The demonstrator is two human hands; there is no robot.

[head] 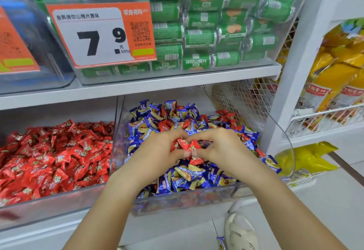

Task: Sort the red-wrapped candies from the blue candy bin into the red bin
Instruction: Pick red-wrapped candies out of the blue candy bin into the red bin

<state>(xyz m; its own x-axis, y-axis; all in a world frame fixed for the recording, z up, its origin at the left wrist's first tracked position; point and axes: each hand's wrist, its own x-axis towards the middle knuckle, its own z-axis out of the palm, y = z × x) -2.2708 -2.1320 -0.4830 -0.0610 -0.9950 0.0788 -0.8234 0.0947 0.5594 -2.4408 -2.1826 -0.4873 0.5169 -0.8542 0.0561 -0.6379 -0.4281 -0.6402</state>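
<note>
White shelving (177,78) is running across the shop, carrying a clear tub of green packets (212,27) behind an orange price card (102,33). A wire rack (325,119) at the right is holding yellow bags (338,68), and pale floor (334,200) is showing below.

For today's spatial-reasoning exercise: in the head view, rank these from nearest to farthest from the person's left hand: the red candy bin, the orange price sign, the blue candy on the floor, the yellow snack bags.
From the left hand:
1. Red candy bin, just to its left.
2. Orange price sign, on the shelf above.
3. Blue candy on the floor, down to the right.
4. Yellow snack bags, far right rack.
</note>
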